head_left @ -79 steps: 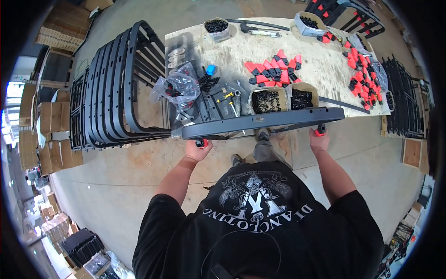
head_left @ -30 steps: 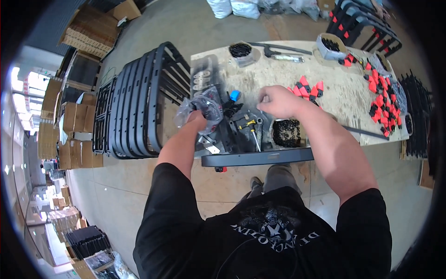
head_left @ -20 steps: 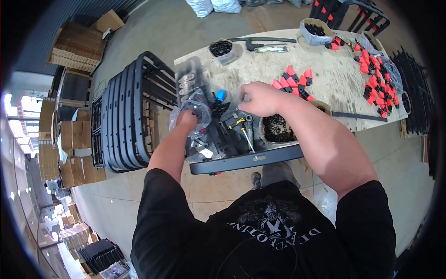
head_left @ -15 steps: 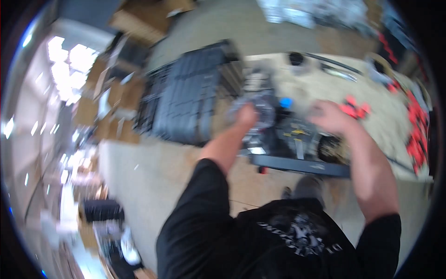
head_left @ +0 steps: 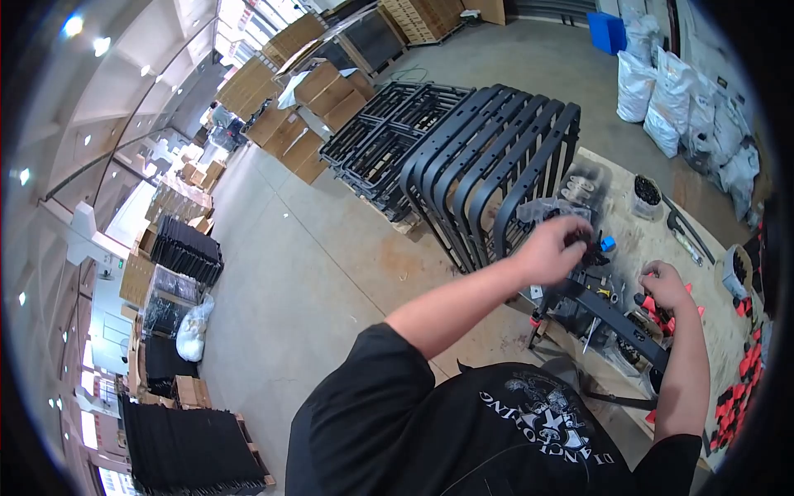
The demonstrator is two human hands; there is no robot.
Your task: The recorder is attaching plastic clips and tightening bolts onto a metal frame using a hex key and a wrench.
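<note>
Just under our left hand [head_left: 552,248], whose fingers curl shut on small black hardware pieces [head_left: 589,243] beside a clear crinkly plastic bag [head_left: 547,212], lies the long dark grey metal bar [head_left: 619,319] across the near edge of the plywood desk [head_left: 662,240]. We judge it stiff and fairly heavy, best gripped near both ends. Our right hand [head_left: 666,285] rests on it, fingers bent; we cannot tell if they grip

- Our left hand [head_left: 552,248] hovers over the worktable [head_left: 653,248], right of the upright metal frames [head_left: 488,165].
- Our right hand [head_left: 666,285] lies behind the long bar [head_left: 616,318] at the table's near edge.
- Sacks [head_left: 670,99] stand beyond.
</note>
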